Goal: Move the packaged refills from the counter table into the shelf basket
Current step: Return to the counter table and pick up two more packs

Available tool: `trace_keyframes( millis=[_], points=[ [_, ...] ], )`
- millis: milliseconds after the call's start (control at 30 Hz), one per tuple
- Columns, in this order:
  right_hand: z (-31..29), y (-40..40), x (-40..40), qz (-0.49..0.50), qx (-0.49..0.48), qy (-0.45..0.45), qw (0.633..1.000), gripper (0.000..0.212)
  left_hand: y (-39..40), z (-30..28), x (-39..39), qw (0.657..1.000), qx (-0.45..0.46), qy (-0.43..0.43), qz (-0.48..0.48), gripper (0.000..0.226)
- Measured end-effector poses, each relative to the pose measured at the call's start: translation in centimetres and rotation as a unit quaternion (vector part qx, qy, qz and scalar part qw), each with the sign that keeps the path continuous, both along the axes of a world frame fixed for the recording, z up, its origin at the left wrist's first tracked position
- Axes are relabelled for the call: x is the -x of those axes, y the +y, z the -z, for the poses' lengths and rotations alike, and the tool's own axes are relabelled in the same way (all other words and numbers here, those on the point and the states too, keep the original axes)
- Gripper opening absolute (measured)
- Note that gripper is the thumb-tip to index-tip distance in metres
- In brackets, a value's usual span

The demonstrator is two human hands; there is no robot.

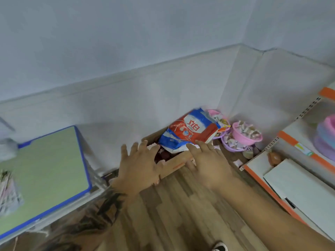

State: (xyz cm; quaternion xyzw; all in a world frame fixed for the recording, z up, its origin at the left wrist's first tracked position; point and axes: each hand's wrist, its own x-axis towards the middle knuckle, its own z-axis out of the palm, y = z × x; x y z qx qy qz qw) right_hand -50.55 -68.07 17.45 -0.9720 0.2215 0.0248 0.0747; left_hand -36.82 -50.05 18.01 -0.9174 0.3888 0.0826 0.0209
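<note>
To your left sits a green board (45,171) edged in blue. Down in the corner you've got pink and purple bowls (243,135) stuffed with small packets. On your right, an orange-trimmed shelf (282,180) carries a white box (304,189), and pastel tubs (326,140) are stacked above. Wood-plank floor (177,211) runs underfoot.

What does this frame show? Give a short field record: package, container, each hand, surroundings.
package: red, white and blue refill bag lying on top of the box's contents
container: open cardboard box on the wood floor by the wall
left hand: fingers spread, over the box's near edge, holding nothing
right hand: fingers straight, fingertips at the bag
surroundings: pink bowls to the right; green-topped table to the left
</note>
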Motion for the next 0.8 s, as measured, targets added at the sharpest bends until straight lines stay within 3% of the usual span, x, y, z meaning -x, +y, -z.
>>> trace_keyframes(
  millis=[333, 800],
  points=[
    [3.3, 11.7, -9.2, -0.134, -0.046, 0.068, 0.988, 0.058, 12.8, 4.4, -5.1, 0.985, 0.02, 0.052, -0.161, 0.059],
    [7.1, 23.6, -31.1, -0.331, -0.063, 0.107, 0.935, 0.056, 26.3, 5.2, -17.3, 0.935, 0.038, 0.014, -0.352, 0.061]
  ],
)
